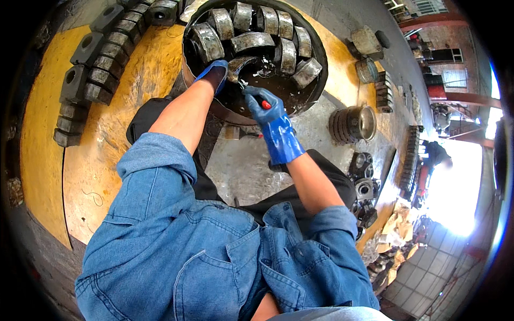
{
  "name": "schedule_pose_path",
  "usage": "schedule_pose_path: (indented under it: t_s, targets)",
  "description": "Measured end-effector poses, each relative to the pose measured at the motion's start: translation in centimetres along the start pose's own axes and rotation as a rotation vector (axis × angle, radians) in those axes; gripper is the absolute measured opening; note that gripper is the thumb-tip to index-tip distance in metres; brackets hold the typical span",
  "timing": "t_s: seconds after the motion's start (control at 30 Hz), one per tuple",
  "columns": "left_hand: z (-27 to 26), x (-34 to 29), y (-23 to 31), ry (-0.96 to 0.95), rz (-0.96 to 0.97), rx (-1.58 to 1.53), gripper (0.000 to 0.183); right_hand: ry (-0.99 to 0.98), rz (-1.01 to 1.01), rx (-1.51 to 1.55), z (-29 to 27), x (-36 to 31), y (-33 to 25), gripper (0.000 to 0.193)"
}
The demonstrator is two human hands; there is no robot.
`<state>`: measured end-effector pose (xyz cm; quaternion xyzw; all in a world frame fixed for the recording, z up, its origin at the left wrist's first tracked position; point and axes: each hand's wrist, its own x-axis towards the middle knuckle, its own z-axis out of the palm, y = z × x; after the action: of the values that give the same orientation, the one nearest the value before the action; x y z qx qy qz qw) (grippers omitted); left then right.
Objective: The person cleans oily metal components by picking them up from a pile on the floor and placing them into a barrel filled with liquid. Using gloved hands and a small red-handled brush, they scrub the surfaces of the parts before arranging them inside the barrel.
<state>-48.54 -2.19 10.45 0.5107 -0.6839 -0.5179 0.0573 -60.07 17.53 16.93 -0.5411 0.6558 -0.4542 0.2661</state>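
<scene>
My left hand point(215, 74), in a blue glove, grips the near end of a curved metal block point(239, 66) at the near left of a round metal tub point(229, 113); its fingers are partly hidden. Wrapped in a wet blue glove, my right hand point(266, 108) closes on a tool with a red handle point(265, 105). The tool's narrow silvery tip point(242, 84) is at the near end of that block; its exact kind is hard to make out. Dark liquid point(273, 88) lies in the tub, and several similar curved blocks point(251, 41) fill its far part.
Rows of curved metal blocks point(110, 57) and holed grey blocks point(87, 49) stand on a yellow board point(128, 101) at the left. Stacked metal rings point(353, 124) sit right of the tub, with dark cylindrical metal parts point(365, 188) nearer me. A rusty can point(367, 70) stands farther off.
</scene>
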Motion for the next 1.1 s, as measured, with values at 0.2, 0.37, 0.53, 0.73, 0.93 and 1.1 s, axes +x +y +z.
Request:
schedule_pose_path:
  t_s: [0.2,0.37,0.53,0.73,0.93,1.1]
  targets:
    - [1.7,5.6,-5.1,-0.088,0.199,0.133,0.032,-0.099,0.12,-0.084,-2.7,-0.4,1.8,0.021]
    - [0.7,1.7,-2.8,-0.038,0.16,-0.051,0.042,-0.02,0.03,-0.165,-2.0,4.7,4.7,0.023]
    - [0.4,0.1,-0.4,-0.078,-0.065,-0.434,0.05,0.183,0.333,-0.093,-1.4,7.9,10.8,0.023]
    - [0.1,-0.7,-2.2,-0.09,0.411,0.115,0.059,0.081,0.683,0.264,-3.7,6.9,9.0,0.034]
    - [3.1,0.6,0.0,0.059,0.128,0.069,0.061,0.207,0.664,-0.122,-8.7,6.1,6.7,0.033]
    - [2.0,-1.6,3.6,-0.003,0.194,0.315,0.056,0.092,0.351,-0.31,-11.1,6.2,7.6,0.028]
